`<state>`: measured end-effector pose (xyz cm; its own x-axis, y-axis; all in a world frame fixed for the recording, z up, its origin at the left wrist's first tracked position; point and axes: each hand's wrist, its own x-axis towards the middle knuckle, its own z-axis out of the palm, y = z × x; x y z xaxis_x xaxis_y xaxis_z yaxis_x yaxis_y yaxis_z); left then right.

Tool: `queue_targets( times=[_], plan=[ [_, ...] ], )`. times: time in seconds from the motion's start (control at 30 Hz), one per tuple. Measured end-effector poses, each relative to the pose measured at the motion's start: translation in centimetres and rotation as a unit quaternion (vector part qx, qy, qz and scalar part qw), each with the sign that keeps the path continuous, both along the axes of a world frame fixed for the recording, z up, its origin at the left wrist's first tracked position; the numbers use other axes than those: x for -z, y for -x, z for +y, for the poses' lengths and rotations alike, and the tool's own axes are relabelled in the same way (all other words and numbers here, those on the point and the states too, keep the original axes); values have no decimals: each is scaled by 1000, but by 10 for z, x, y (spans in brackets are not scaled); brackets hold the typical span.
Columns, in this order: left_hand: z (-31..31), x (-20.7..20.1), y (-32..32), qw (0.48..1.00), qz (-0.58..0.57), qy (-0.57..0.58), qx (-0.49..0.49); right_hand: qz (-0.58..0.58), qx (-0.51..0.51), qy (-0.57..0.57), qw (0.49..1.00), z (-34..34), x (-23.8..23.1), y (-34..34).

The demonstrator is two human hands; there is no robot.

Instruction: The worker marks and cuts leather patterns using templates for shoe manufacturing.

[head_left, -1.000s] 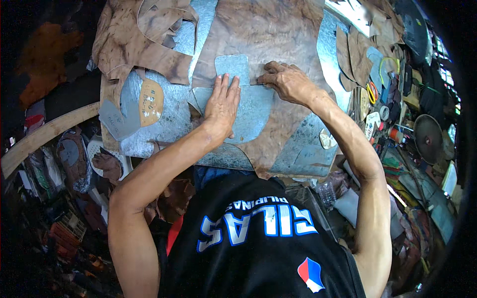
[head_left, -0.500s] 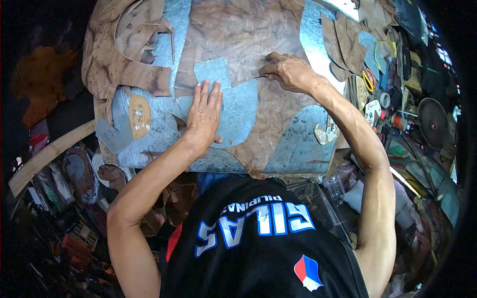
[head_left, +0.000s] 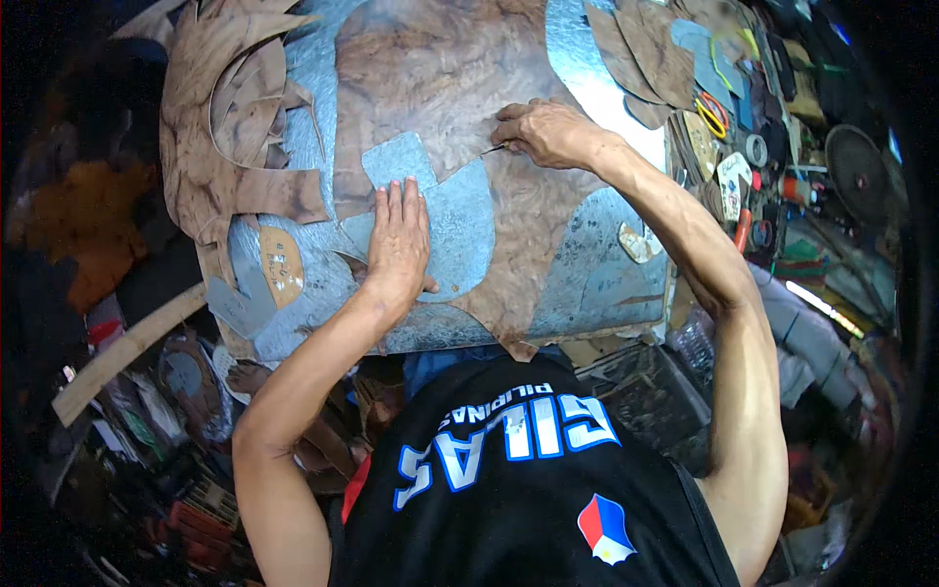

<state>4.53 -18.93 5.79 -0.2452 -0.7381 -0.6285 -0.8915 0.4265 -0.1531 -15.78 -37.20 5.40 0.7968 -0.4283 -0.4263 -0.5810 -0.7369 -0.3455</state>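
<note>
My left hand (head_left: 396, 245) lies flat, fingers together and outstretched, on a speckled grey-blue area beside the lower edge of a small squarish grey-blue patch (head_left: 397, 159). Whether that patch is a loose piece or bare surface, I cannot tell. My right hand (head_left: 551, 134) is closed around a thin dark pointed tool (head_left: 496, 149), most of it hidden by the fingers. Its tip meets the brown mottled leather (head_left: 440, 68) at the end of a cut edge, to the right of the patch. The leather spreads over a metal-topped work table (head_left: 606, 245).
Leather offcuts (head_left: 259, 108) lie at the left, with a tan template (head_left: 281, 264) and a grey template (head_left: 242, 305) below them. Curved leather pieces (head_left: 646, 59) sit at the far right. Beyond the right edge are scissors (head_left: 712, 115) with yellow and orange handles and a tape roll (head_left: 756, 149).
The whole view has shifted slightly. My right hand has moved a little farther from me beside the cut edge, and more of its tool shows. My left hand stays on the same spot.
</note>
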Motion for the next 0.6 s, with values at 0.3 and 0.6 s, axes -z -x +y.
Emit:
queue_targets(
  times=[0.3, 0.6],
  plan=[
    [-14, 2, 22, 996, -19, 33, 83, -256, 400, 37, 880, 130, 24, -9],
    [-14, 0, 25, 992, -55, 33, 112, -267, 442, 87, 852, 145, 39, -27]
  ],
)
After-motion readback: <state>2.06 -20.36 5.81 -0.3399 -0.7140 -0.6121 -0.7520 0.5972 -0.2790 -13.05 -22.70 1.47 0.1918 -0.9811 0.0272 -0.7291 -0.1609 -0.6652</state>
